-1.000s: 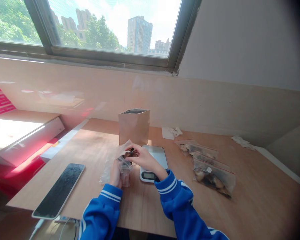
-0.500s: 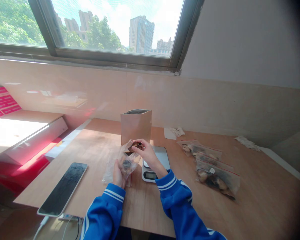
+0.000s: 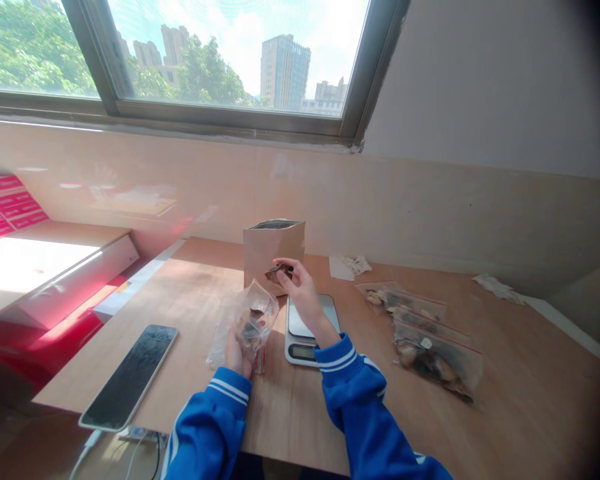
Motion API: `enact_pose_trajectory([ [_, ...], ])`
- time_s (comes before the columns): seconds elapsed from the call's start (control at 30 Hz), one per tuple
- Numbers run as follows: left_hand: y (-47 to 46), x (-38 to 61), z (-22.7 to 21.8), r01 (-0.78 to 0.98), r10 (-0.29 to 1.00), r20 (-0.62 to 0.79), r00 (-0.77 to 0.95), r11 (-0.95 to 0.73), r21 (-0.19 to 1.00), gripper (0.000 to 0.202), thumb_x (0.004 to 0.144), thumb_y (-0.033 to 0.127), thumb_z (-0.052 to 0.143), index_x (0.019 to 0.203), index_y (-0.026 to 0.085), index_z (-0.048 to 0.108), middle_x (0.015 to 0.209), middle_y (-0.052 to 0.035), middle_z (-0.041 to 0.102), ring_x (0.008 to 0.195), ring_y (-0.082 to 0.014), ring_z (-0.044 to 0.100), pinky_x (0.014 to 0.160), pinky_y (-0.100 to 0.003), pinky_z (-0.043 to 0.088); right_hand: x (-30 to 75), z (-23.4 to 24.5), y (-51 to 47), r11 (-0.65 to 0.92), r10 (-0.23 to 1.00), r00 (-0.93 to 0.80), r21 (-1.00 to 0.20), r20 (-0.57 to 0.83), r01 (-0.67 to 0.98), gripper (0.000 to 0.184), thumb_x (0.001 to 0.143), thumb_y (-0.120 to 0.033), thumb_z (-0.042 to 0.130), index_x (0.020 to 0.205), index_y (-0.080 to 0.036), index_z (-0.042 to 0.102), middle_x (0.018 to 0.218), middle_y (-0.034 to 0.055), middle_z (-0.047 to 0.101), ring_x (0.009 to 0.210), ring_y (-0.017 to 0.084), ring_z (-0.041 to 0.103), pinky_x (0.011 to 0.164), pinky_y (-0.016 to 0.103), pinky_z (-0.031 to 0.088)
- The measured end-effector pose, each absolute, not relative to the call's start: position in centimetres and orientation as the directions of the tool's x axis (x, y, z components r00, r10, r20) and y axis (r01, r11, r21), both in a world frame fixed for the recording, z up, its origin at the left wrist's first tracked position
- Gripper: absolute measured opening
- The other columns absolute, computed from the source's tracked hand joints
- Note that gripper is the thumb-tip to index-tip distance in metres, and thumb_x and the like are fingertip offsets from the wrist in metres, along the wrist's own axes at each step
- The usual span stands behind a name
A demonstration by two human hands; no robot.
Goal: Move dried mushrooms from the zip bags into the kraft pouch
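My left hand (image 3: pixel 237 345) is closed round a clear plastic bag (image 3: pixel 263 301) whose mouth gapes open at the top, with dark and tan dried pieces inside. Above it, my right hand (image 3: pixel 300 288) pinches a brown, dark-edged dried piece (image 3: pixel 279 272), perhaps a slice of dried mushroom. That piece is in front of an upright brown paper bag (image 3: pixel 260 250) with an open top. Partly beneath my right forearm lies a white kitchen scale (image 3: pixel 296 353) with a metal plate; nothing shows on the visible part of the plate.
Several zip bags of dried pieces (image 3: pixel 437 360) lie on the right of the wooden table (image 3: pixel 300 413). A tablet (image 3: pixel 130 377) with a cable rests at the left edge. Crumpled white paper (image 3: pixel 350 267) is near the wall, and more plastic (image 3: pixel 220 343) lies under my left hand.
My right hand has lifted the dried piece up out of the clear bag's mouth, towards the paper bag. The left hand keeps its hold, and the clear bag's mouth is now uncovered.
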State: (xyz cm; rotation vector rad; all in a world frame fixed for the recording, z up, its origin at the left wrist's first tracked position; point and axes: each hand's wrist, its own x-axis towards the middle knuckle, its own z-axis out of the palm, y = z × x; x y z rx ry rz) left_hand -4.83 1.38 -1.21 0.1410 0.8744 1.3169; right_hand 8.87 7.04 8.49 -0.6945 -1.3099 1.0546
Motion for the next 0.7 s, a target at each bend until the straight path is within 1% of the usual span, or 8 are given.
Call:
enact_pose_trajectory([
  [0.07, 1.3, -4.8, -1.2, -0.766, 0.891, -0.452, -0.047, 0.258, 0.588, 0.042, 0.094, 0.038, 0.03, 0.122, 0.017, 0.053, 0.084, -0.0072, 0.07, 0.063, -0.0148, 0.066, 0.054, -0.024, 0.053, 9.3, 10.2, 8.8, 0.513, 0.857, 0.069, -0.839, 0.51, -0.182, 0.031, 0.083, -0.037, 0.06, 0.109, -0.021, 0.055, 0.109, 0.0067, 0.059, 0.096, 0.016, 0.059, 0.088, 0.032, 0.049],
  [0.13, 1.3, -4.8, -1.3, -0.772, 0.894, -0.445, -0.057, 0.243, 0.587, 0.041, 0.093, 0.038, 0.031, 0.121, 0.018, 0.053, 0.084, -0.0074, 0.07, 0.073, -0.0174, 0.068, 0.062, -0.027, 0.056, 9.4, 12.2, 10.9, 0.625, 0.779, 0.117, -0.777, 0.616, -0.074, 0.029, 0.086, -0.035, 0.056, 0.11, -0.021, 0.052, 0.106, 0.0067, 0.057, 0.094, 0.016, 0.058, 0.088, 0.033, 0.049],
  [0.23, 1.4, -4.8, -1.4, -0.793, 0.889, -0.453, -0.065, 0.23, 0.564, 0.041, 0.093, 0.038, 0.032, 0.12, 0.018, 0.055, 0.081, -0.0081, 0.07, 0.077, -0.0184, 0.069, 0.066, -0.028, 0.057, 8.9, 14.8, 14.0, 0.753, 0.639, 0.063, -0.64, 0.766, 0.153, 0.023, 0.089, -0.03, 0.05, 0.111, -0.023, 0.05, 0.111, 0.0077, 0.052, 0.101, 0.017, 0.055, 0.092, 0.033, 0.047],
  [0.3, 1.4, -4.9, -1.4, -0.786, 0.892, -0.446, -0.074, 0.223, 0.577, 0.042, 0.093, 0.038, 0.031, 0.118, 0.016, 0.058, 0.082, -0.0096, 0.071, 0.077, -0.0184, 0.069, 0.067, -0.028, 0.057, 8.4, 15.7, 15.7, 0.788, 0.579, -0.018, -0.553, 0.815, 0.269, 0.02, 0.091, -0.025, 0.045, 0.111, -0.023, 0.049, 0.118, 0.0087, 0.047, 0.107, 0.017, 0.052, 0.096, 0.033, 0.045],
  [0.37, 1.4, -4.9, -1.5, -0.767, 0.899, -0.43, -0.084, 0.217, 0.604, 0.042, 0.094, 0.037, 0.031, 0.116, 0.014, 0.059, 0.083, -0.0103, 0.071, 0.077, -0.0181, 0.069, 0.068, -0.027, 0.056, 7.9, 15.9, 16.9, 0.793, 0.571, -0.11, -0.512, 0.813, 0.33, 0.022, 0.092, -0.02, 0.041, 0.112, -0.023, 0.048, 0.121, 0.0087, 0.043, 0.107, 0.016, 0.051, 0.096, 0.031, 0.044],
  [0.43, 1.4, -4.9, -1.5, -0.749, 0.903, -0.419, -0.095, 0.212, 0.627, 0.041, 0.093, 0.036, 0.033, 0.118, 0.015, 0.058, 0.083, -0.0089, 0.072, 0.076, -0.0172, 0.069, 0.068, -0.027, 0.056, 7.7, 15.4, 17.7, 0.783, 0.592, -0.187, -0.506, 0.784, 0.361, 0.023, 0.091, -0.017, 0.038, 0.112, -0.023, 0.047, 0.121, 0.0083, 0.043, 0.107, 0.015, 0.051, 0.096, 0.031, 0.044],
  [0.57, 1.4, -4.9, -1.6, -0.74, 0.904, -0.417, -0.092, 0.218, 0.636, 0.041, 0.091, 0.035, 0.038, 0.124, 0.019, 0.055, 0.083, -0.0065, 0.072, 0.075, -0.017, 0.069, 0.067, -0.028, 0.056, 7.9, 14.4, 17.7, 0.775, 0.606, -0.227, -0.503, 0.762, 0.382, 0.022, 0.09, -0.015, 0.038, 0.109, -0.019, 0.049, 0.118, 0.0097, 0.045, 0.11, 0.016, 0.049, 0.097, 0.03, 0.042],
  [0.7, 1.5, -4.9, -1.6, -0.74, 0.901, -0.42, -0.109, 0.208, 0.639, 0.039, 0.092, 0.031, 0.036, 0.12, 0.015, 0.058, 0.084, -0.0077, 0.072, 0.077, -0.0181, 0.069, 0.068, -0.029, 0.056, 8.4, 14.3, 16.5, 0.798, 0.584, -0.318, -0.455, 0.747, 0.396, 0.024, 0.091, -0.016, 0.04, 0.112, -0.02, 0.049, 0.123, 0.0098, 0.047, 0.112, 0.016, 0.049, 0.097, 0.029, 0.041],
])
